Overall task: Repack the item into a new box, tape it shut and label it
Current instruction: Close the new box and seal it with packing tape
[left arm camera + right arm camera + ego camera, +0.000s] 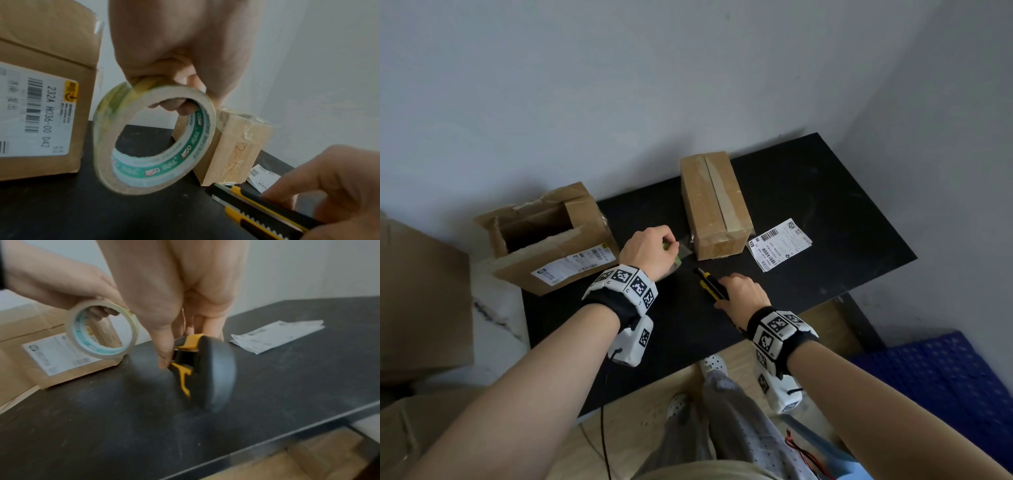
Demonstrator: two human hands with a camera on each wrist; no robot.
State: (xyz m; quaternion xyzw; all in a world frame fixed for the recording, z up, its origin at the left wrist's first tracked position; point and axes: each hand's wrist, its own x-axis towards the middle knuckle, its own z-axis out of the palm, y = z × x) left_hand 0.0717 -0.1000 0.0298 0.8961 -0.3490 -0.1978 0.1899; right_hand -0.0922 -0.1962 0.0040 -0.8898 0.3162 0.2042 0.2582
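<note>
My left hand grips a roll of clear tape by its rim, a finger through the core; a strip of tape still runs from the roll to the closed brown box with tape along its top seam. My right hand grips a black and yellow utility knife just in front of that box, low over the black table. The knife points toward the box's near end. A white shipping label lies flat to the right of the box.
An opened, torn cardboard box with an old label stands at the table's left edge. More cardboard sits on the floor at left, a blue mat at right. A wall runs behind the table.
</note>
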